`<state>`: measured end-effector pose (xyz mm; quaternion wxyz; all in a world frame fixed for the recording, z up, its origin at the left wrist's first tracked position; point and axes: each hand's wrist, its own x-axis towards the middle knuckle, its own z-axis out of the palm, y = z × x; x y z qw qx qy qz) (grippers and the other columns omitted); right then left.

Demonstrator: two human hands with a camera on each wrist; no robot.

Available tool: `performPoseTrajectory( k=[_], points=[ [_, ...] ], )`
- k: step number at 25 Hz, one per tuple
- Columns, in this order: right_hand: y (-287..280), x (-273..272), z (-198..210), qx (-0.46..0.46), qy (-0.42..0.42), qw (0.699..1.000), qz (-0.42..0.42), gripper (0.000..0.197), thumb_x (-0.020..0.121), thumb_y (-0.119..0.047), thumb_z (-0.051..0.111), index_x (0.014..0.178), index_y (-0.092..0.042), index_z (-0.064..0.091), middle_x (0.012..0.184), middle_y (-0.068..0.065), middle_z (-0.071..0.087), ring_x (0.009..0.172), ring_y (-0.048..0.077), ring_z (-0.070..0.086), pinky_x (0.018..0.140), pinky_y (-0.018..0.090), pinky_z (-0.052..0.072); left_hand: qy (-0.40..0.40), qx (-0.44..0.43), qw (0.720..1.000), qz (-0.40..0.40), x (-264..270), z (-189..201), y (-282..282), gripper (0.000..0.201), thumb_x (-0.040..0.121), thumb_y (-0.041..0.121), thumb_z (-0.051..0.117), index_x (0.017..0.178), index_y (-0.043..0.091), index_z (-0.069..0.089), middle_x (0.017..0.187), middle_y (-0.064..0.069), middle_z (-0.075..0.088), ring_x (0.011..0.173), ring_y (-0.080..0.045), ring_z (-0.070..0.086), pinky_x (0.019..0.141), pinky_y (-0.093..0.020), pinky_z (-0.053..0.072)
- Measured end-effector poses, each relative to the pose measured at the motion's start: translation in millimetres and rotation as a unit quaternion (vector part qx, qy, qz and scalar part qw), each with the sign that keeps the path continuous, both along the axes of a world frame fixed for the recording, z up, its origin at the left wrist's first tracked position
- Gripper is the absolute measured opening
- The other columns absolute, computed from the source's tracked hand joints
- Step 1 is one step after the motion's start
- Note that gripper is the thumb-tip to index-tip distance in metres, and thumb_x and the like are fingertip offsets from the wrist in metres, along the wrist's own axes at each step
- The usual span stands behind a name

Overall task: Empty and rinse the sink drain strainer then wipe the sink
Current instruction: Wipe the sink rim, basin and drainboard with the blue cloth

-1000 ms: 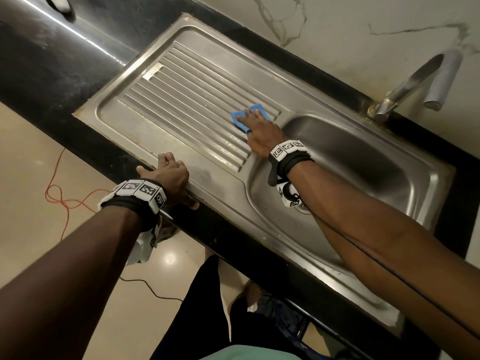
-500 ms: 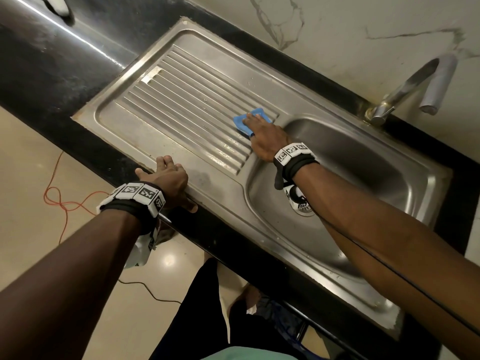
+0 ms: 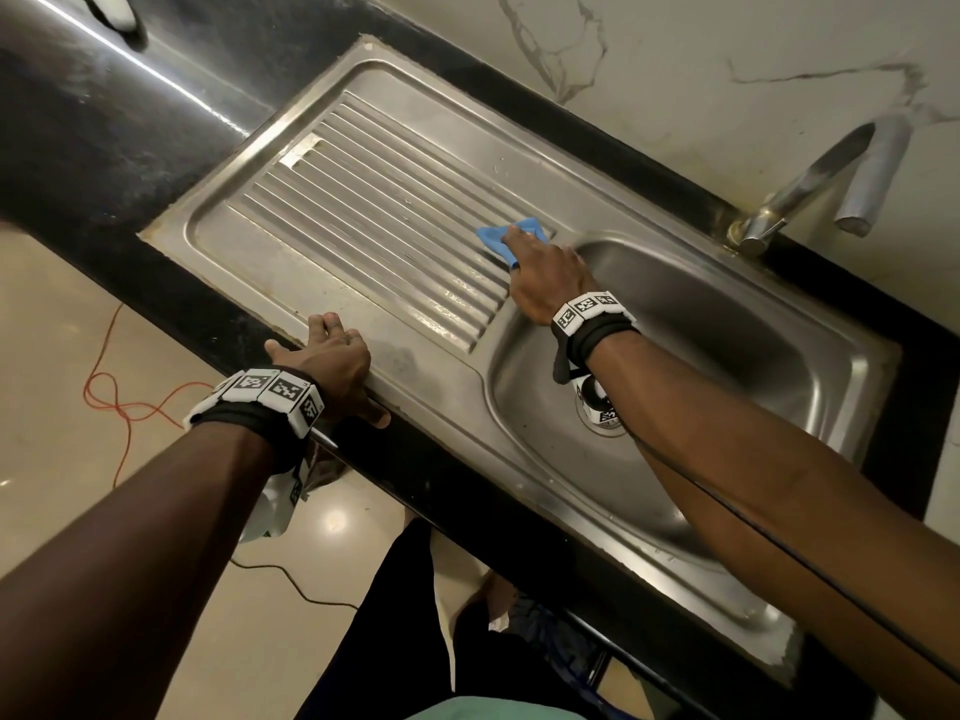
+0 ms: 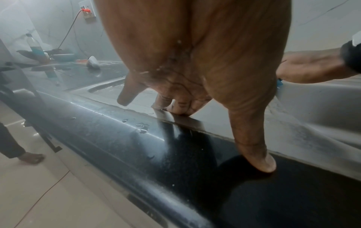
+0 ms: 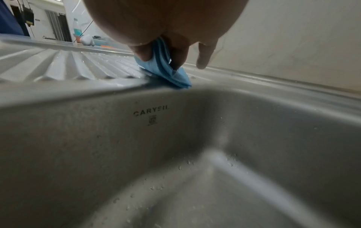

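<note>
Your cloth [image 3: 506, 238] is blue, the sink [image 3: 810, 366] dull silver with a ribbed drainboard [image 3: 374, 241]. Black counter [image 3: 104, 148]; white wall [image 3: 701, 70] veined grey; orange cable [image 3: 111, 402] on beige floor [image 3: 52, 314].

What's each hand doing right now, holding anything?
Left hand: holds nothing, fingers resting on the front edge of the sink.
Right hand: grips the folded blue cloth on the drainboard by the basin rim.

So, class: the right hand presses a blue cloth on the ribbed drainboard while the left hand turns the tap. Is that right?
Not quite. The left hand rests on the sink's front edge, far from the tap, as the head view shows. The right hand does press the blue cloth on the drainboard.
</note>
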<state>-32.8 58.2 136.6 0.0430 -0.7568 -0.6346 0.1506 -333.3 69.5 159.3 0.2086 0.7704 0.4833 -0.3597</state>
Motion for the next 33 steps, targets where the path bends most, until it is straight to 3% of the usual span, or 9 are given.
performPoseTrajectory(
  k=[4,10,21,23,29,33],
  points=[
    [21.9,-1.9,2.4,-0.028,0.030,0.999,-0.023,0.058,0.093,-0.005,0.046,0.149,-0.010,0.032,0.159,0.010,0.030,0.141,0.034,0.038,0.108,0.050,0.039,-0.003,0.003,1.000,-0.002,0.2,0.1,-0.9,0.135,0.071,0.066,0.083,0.162,0.002,0.007,0.171,-0.021,-0.012,0.158,-0.041,-0.013,0.112,-0.082,0.006],
    [11.8,-6.1,-14.1,-0.041,0.046,0.997,-0.048,0.064,0.093,-0.001,0.047,0.152,-0.009,0.026,0.165,0.009,0.013,0.153,0.029,0.008,0.120,0.046,0.027,-0.005,-0.002,1.000,0.003,-1.4,-1.1,0.7,0.136,0.070,0.065,0.085,0.161,0.001,0.007,0.171,-0.022,-0.012,0.158,-0.041,-0.013,0.111,-0.083,0.006],
    [-54.4,-60.4,-10.0,-0.023,0.055,0.996,-0.064,0.065,0.094,-0.007,0.047,0.153,0.004,0.019,0.162,0.022,0.015,0.152,0.036,0.009,0.125,0.040,0.011,-0.003,-0.012,1.000,0.000,0.8,3.2,0.9,0.133,0.074,0.062,0.084,0.160,-0.003,0.006,0.169,-0.026,-0.014,0.157,-0.044,-0.015,0.111,-0.084,0.007],
    [-69.3,-74.8,-7.3,-0.029,0.069,0.995,-0.058,0.066,0.093,-0.008,0.046,0.153,0.003,0.020,0.162,0.021,0.016,0.152,0.035,0.010,0.125,0.039,0.011,-0.004,-0.008,1.000,-0.001,1.5,3.9,1.9,0.127,0.078,0.059,0.082,0.160,-0.002,0.007,0.169,-0.026,-0.014,0.157,-0.044,-0.014,0.111,-0.085,0.007],
    [-108.3,-102.8,-6.5,-0.049,0.099,0.993,-0.036,0.067,0.090,-0.009,0.047,0.153,-0.002,0.023,0.163,0.015,0.018,0.153,0.029,0.011,0.121,0.040,0.022,-0.003,0.001,1.000,-0.008,2.6,3.4,2.0,0.132,0.069,0.063,0.086,0.158,-0.003,0.015,0.170,-0.027,-0.010,0.157,-0.045,-0.013,0.112,-0.085,0.008],
    [-108.6,-99.9,-5.9,-0.055,0.093,0.994,-0.010,0.068,0.093,-0.009,0.045,0.155,-0.002,0.019,0.165,0.014,0.013,0.153,0.027,0.007,0.122,0.034,0.014,-0.019,0.013,1.000,-0.006,-0.3,-0.9,2.5,0.124,0.067,0.064,0.087,0.152,-0.004,0.028,0.170,-0.027,-0.003,0.158,-0.046,-0.007,0.108,-0.086,0.008]
  ],
)
